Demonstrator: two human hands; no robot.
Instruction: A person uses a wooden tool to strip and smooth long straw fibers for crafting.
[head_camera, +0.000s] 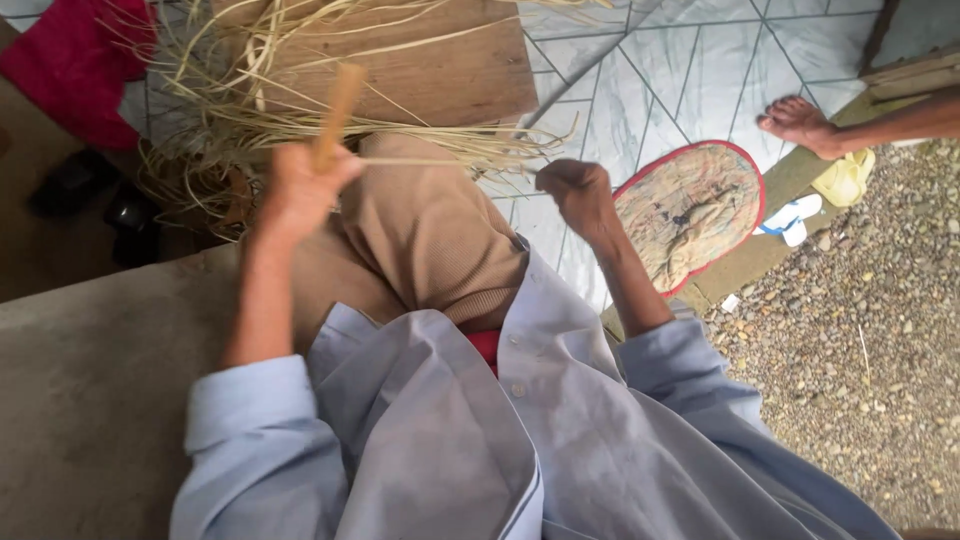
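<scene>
Head view: the left hand (300, 190), blurred at centre left, is raised with forearm upright and fist wrapped around a flat tan stick (338, 112) pointing up. The right hand (575, 195), at centre, is clenched, pinching pale straw strands (470, 150) that fan across the wooden board (440, 70) at top

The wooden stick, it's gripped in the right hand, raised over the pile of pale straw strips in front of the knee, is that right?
Not quite. The head view shows the wooden stick gripped in the left hand, not the right. The right hand is closed in a fist beside the knee; what it holds cannot be told. The rest stands: the stick is raised over the straw strips.
</scene>
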